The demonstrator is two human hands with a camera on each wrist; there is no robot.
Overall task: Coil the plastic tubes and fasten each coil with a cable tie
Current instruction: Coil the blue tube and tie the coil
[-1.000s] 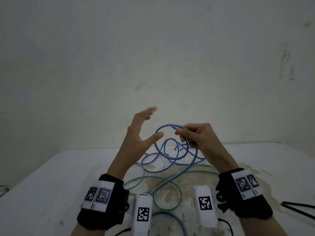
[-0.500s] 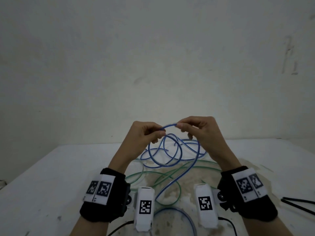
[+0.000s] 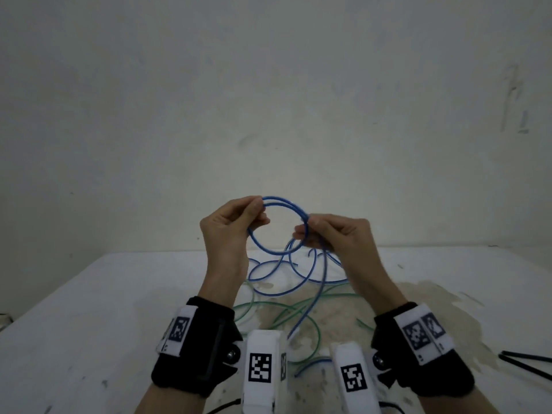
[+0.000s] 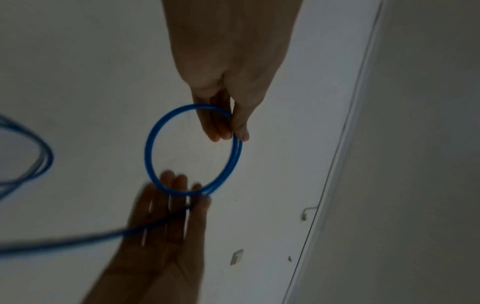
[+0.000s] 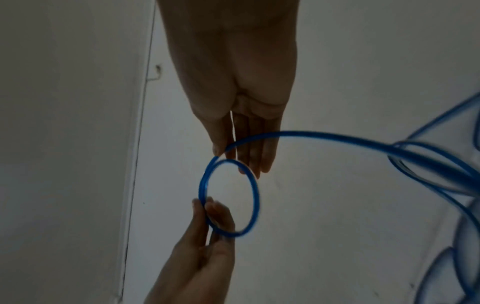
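A blue plastic tube point(image 3: 286, 201) is wound into a small round coil of about two turns, held up above the table. My left hand point(image 3: 259, 211) pinches the coil's left side between thumb and fingers. My right hand point(image 3: 305, 231) pinches its right side, where the loose tube runs off. In the left wrist view the coil point(image 4: 149, 144) hangs between my left fingers point(image 4: 221, 127) and the right hand point(image 4: 168, 216). The right wrist view shows the coil point(image 5: 255, 195) and the tail leaving to the right. The rest of the blue tube lies in loose loops over a green tube point(image 3: 268, 303).
The white table point(image 3: 89, 309) is stained around the tubes. Black cable ties point(image 3: 525, 361) lie at its right edge. A bare wall stands close behind the table.
My left hand, open and off the tube a second ago, has taken hold of it. Both hands rose slightly and the loop between them became a tidy round coil.
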